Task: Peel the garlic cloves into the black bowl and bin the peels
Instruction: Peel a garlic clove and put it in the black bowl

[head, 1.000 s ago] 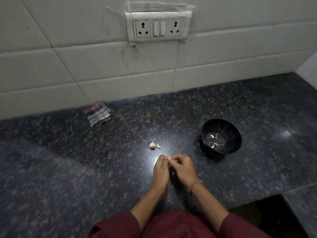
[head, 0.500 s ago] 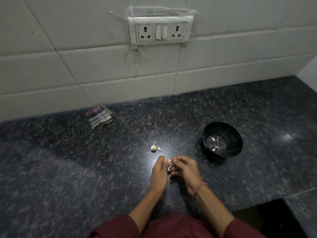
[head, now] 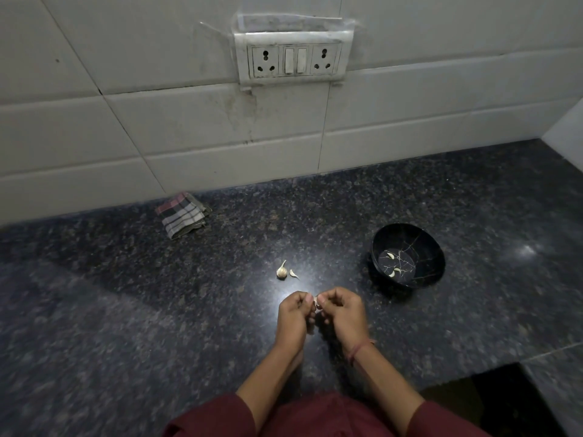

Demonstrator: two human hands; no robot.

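Observation:
My left hand (head: 293, 313) and my right hand (head: 342, 312) meet fingertip to fingertip over the dark granite counter (head: 157, 310). Between them they pinch a small pale garlic clove (head: 317, 302), mostly hidden by the fingers. Just beyond the hands lie an unpeeled garlic clove (head: 281, 271) and a small pale sliver (head: 293, 274) beside it. The black bowl (head: 429, 257) stands to the right and holds three peeled cloves (head: 394, 272) on its bottom.
A folded checked cloth (head: 182, 214) lies at the back left against the white tiled wall. A switch and socket plate (head: 293, 59) is mounted above. The counter's front edge steps down into a dark gap (head: 504, 402) at the lower right.
Both hands stay together on the clove, the fingers shifting slightly on it. The view has tilted a little, so everything sits lower in the frame.

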